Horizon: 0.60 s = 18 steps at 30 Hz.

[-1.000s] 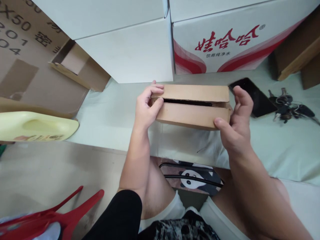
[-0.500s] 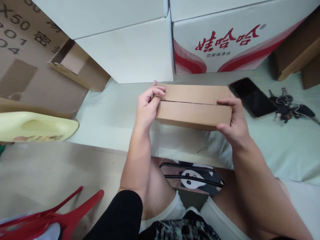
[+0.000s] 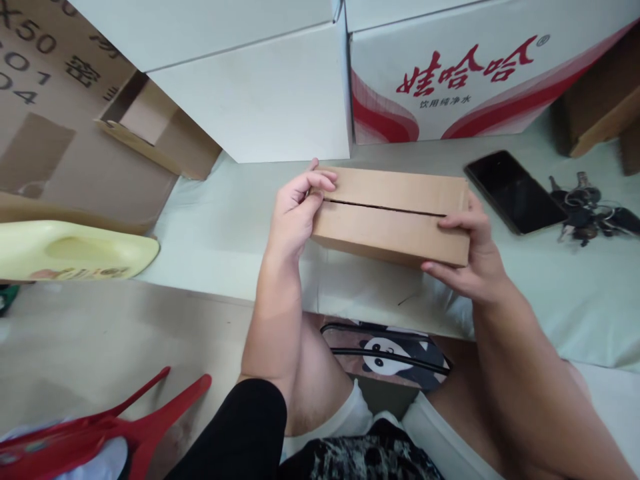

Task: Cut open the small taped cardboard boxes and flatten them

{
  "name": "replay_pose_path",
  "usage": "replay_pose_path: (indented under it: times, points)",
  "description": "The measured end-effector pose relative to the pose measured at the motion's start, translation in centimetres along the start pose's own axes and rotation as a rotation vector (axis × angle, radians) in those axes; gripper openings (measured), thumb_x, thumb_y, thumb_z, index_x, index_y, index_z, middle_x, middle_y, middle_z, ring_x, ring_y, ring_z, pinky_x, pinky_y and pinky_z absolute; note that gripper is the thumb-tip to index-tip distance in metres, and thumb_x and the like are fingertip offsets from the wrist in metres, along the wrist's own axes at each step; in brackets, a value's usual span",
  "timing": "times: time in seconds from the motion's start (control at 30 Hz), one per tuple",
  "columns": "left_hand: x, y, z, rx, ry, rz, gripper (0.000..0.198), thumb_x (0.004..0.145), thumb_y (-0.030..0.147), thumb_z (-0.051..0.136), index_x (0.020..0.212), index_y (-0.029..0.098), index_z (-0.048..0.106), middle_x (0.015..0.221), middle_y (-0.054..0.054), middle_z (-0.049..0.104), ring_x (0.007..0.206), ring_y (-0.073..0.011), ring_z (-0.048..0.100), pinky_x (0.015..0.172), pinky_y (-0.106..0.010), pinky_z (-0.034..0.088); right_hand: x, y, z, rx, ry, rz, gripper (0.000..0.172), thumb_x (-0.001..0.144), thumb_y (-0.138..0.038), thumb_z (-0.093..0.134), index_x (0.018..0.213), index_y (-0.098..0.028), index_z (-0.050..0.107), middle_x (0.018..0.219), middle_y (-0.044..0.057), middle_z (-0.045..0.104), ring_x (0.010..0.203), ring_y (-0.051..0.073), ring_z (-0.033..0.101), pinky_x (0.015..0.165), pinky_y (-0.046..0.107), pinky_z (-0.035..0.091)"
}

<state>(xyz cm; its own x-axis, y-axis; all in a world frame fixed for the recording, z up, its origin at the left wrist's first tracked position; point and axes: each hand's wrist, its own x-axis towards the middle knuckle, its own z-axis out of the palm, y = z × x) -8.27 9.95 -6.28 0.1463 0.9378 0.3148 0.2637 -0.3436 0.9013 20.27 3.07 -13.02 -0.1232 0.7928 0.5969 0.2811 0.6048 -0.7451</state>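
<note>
A small brown cardboard box [image 3: 387, 223] is held between my two hands, over the front part of the pale green cloth surface [image 3: 220, 233]. A dark seam runs lengthwise between its two top flaps. My left hand [image 3: 300, 207] grips the box's left end, thumb and fingers curled at the seam. At the opposite end, my right hand [image 3: 473, 247] has fingers on the top by the seam and the thumb along the lower front edge. The box's inside is hidden.
A black phone [image 3: 515, 192] and a bunch of keys [image 3: 590, 210] lie to the right. White cartons [image 3: 260, 100] stand behind. At the left are a yellow bottle [image 3: 75, 250] and a large brown carton [image 3: 75, 153]. A red stool [image 3: 150, 427] is at the lower left.
The box's right end has tilted slightly down toward me. My right hand has shifted its grip, its thumb now further left along the lower edge. The left hand keeps its hold.
</note>
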Motion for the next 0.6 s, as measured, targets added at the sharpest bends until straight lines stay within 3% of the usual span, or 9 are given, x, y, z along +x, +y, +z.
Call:
replay_pose_path:
  times: [0.13,0.27,0.37,0.5,0.6]
  points:
    - [-0.1,0.1,-0.4,0.007,-0.042,0.012,0.016,0.094,0.039,0.064,0.085,0.027,0.069,0.106,0.000,0.077,0.133,-0.0267,0.065,0.137,-0.056,0.025,0.2,-0.9,-0.3,0.032,0.061,0.058,0.069,0.056,-0.064,0.091,0.108,-0.031,0.060,0.137,0.011,0.054,0.138,0.041,0.051,0.111,0.061,0.043]
    - [-0.5,0.8,-1.6,0.019,-0.079,0.063,0.047,0.089,0.074,0.060,0.092,0.029,0.070,0.119,-0.005,0.075,0.133,-0.0312,0.064,0.126,-0.053,0.044,-0.2,-2.2,-0.7,0.156,0.116,0.157,0.054,0.070,-0.057,0.084,0.114,-0.034,0.065,0.117,0.005,0.062,0.110,0.029,0.062,0.097,0.046,0.049]
    - [-0.7,1.8,-2.1,0.102,-0.158,0.132,0.067,0.080,0.092,0.052,0.094,0.029,0.071,0.131,-0.008,0.071,0.138,-0.0355,0.060,0.117,-0.052,0.050,0.0,-3.1,-0.8,0.305,0.229,0.341,0.051,0.067,-0.058,0.084,0.109,-0.033,0.068,0.106,0.003,0.064,0.094,0.025,0.062,0.083,0.039,0.050]
    - [-0.8,2.4,-1.7,0.146,-0.194,0.138,0.076,0.068,0.098,0.060,0.105,0.032,0.071,0.135,-0.007,0.068,0.136,-0.0359,0.061,0.113,-0.048,0.053,1.1,-4.3,-0.7,0.479,0.324,0.588,0.058,0.058,-0.067,0.083,0.097,-0.029,0.062,0.094,0.002,0.067,0.080,0.025,0.066,0.064,0.036,0.048]
    - [-0.8,2.0,-1.1,0.048,-0.184,0.137,0.072,0.073,0.092,0.061,0.110,0.032,0.069,0.123,-0.008,0.071,0.123,-0.0319,0.068,0.106,-0.044,0.057,1.3,-4.7,-0.7,0.514,0.288,0.701,0.057,0.060,-0.067,0.082,0.098,-0.029,0.060,0.092,0.001,0.069,0.070,0.022,0.064,0.055,0.033,0.044]
